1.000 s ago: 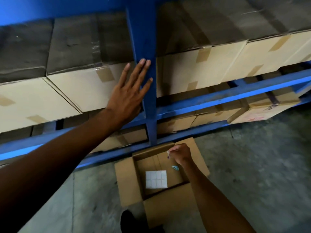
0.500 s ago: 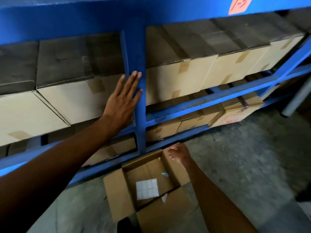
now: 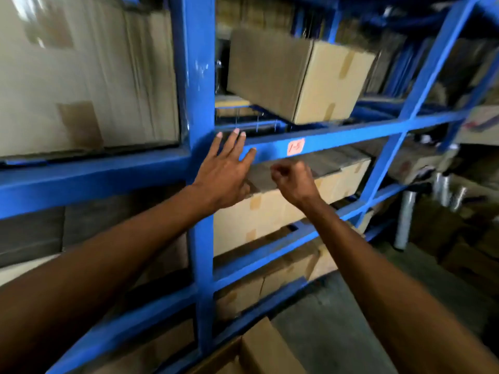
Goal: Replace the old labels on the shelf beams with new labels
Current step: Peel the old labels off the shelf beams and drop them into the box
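Observation:
An orange label (image 3: 296, 147) with handwritten "1-5" sticks on the blue shelf beam (image 3: 351, 139) at mid height. My left hand (image 3: 225, 168) lies flat with fingers spread against that beam, just left of the label, beside the blue upright post (image 3: 198, 76). My right hand (image 3: 293, 180) hovers just below the label with its fingers curled shut; nothing shows between them. The picture is blurred by motion.
Taped cardboard boxes (image 3: 297, 74) fill the shelves above and below the beam. An open cardboard box (image 3: 259, 352) stands on the concrete floor at the bottom edge. Rolls of clear wrap (image 3: 405, 217) and more boxes stand at the right.
My view has swung up from the floor box to the labelled beam. My left hand moved from the post onto the beam. My right hand rose out of the floor box to just under the label.

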{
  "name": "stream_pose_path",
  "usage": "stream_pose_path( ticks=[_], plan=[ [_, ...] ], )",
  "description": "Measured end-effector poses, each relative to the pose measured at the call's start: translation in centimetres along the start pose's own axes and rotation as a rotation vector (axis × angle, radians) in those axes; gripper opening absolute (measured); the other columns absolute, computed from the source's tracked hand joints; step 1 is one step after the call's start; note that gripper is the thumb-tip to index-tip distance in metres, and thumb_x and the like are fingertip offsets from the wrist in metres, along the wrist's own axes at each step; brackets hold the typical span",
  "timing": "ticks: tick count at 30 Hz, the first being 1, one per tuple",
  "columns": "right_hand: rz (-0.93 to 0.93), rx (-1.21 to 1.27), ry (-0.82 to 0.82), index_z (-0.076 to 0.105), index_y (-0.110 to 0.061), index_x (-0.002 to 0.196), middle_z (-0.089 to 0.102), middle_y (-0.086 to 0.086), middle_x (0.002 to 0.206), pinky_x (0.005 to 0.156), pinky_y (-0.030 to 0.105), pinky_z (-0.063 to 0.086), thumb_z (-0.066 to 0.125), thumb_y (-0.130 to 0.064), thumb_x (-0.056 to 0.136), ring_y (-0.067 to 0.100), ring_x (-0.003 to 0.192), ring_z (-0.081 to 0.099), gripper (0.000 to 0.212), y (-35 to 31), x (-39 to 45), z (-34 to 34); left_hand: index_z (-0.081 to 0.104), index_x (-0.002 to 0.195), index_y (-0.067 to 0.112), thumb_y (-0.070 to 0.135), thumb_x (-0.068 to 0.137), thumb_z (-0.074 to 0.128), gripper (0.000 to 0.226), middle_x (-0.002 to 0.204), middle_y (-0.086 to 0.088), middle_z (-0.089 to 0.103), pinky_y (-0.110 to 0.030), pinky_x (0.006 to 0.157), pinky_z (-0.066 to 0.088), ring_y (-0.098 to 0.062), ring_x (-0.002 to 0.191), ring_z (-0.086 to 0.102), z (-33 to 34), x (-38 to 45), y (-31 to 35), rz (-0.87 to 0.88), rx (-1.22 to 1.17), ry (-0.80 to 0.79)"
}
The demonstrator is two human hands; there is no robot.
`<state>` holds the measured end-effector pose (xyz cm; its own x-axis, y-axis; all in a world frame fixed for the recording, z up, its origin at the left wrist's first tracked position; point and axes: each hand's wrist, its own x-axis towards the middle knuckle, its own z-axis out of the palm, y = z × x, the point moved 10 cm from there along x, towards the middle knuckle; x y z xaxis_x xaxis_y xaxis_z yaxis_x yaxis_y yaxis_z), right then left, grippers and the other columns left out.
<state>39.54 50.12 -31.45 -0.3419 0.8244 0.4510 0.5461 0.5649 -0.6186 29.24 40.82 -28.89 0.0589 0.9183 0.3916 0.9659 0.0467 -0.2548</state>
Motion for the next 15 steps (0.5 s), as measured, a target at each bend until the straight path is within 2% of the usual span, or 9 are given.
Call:
stream_pose_path(
  ticks=[3,7,11,15],
  plan=[
    [-0.131,-0.037,0.160,0.070,-0.014,0.102,0.073,0.013,0.104,0.089,0.037,0.051,0.055,-0.019,0.081,0.030,0.101,0.065,0.026,-6.6,4.3,-7.3,0.018,0.147,0.013,0.038,0.082,0.057,0.080,0.158,-0.018,0.002,-0.047,0.117,-0.006,-0.028,0.147,-0.005,-7.2,3.9,-1.5,-0.012,0.036,0.170],
    [-0.276,-0.072,0.327,0.065,-0.015,0.112,0.068,0.016,0.114,0.095,0.041,0.047,0.054,-0.024,0.083,0.032,0.111,0.059,0.032,-12.5,8.7,-14.5,0.015,0.148,0.014,0.038,0.083,0.056,0.081,0.158,-0.017,-0.001,-0.046,0.117,-0.006,-0.027,0.147,-0.007,-14.7,7.9,-3.7,-0.030,0.124,0.322],
    [-0.404,-0.091,0.529,0.063,-0.013,0.115,0.066,0.014,0.116,0.094,0.044,0.047,0.053,-0.026,0.086,0.030,0.109,0.059,0.034,-16.7,13.4,-22.3,0.017,0.148,0.013,0.038,0.082,0.058,0.081,0.159,-0.016,0.002,-0.046,0.118,-0.002,-0.027,0.147,-0.005,-23.8,12.4,-5.1,-0.063,0.263,0.520],
    [-0.424,-0.042,0.608,0.064,-0.011,0.112,0.068,0.014,0.114,0.090,0.045,0.050,0.052,-0.025,0.088,0.031,0.107,0.061,0.031,-18.1,17.0,-27.0,0.018,0.147,0.009,0.034,0.082,0.057,0.080,0.158,-0.018,0.006,-0.047,0.117,0.001,-0.029,0.147,0.000,-28.9,14.9,-6.4,-0.099,0.385,0.613]
  ],
)
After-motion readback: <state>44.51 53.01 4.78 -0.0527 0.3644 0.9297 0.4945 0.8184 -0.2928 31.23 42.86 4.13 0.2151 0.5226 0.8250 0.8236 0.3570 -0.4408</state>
